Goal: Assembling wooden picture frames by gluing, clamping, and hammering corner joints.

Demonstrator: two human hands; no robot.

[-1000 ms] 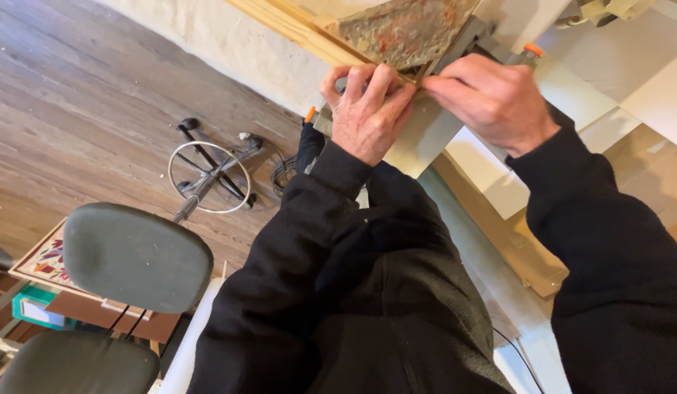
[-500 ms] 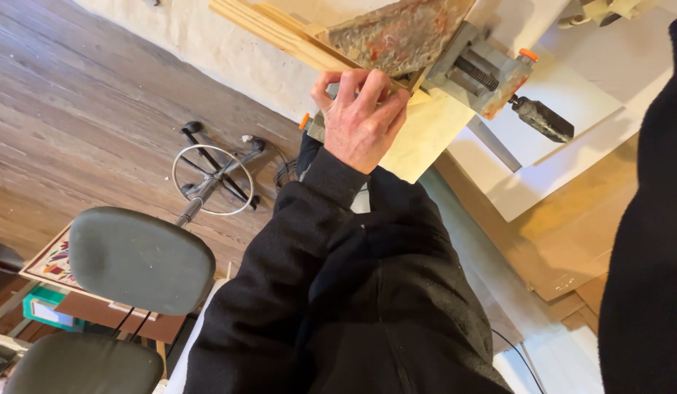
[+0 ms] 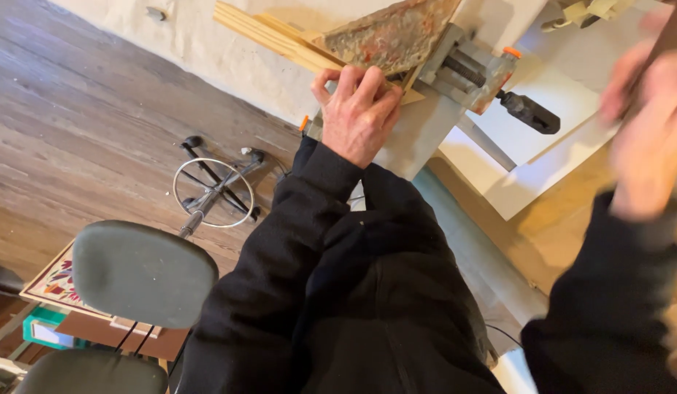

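1. The left hand point(image 3: 359, 109) presses down on a weathered, rust-and-grey mottled slab point(image 3: 386, 35), its fingers curled over the slab's lower edge, so the grip is closed on the slab.
2. The slab lies tilted on pale wooden strips point(image 3: 262, 33) at the edge of the worktop point(image 3: 426, 138), beside a grey metal clamp point(image 3: 473, 69) with an orange tip and a black handle.
3. The right hand point(image 3: 648, 124) is raised at the right edge, well apart from the slab (it is blurred, so I cannot tell whether its grip is apart or together).
4. Below, on the wooden floor point(image 3: 75, 109), stand a dark padded stool point(image 3: 141, 271) and a chrome stool base point(image 3: 214, 191).
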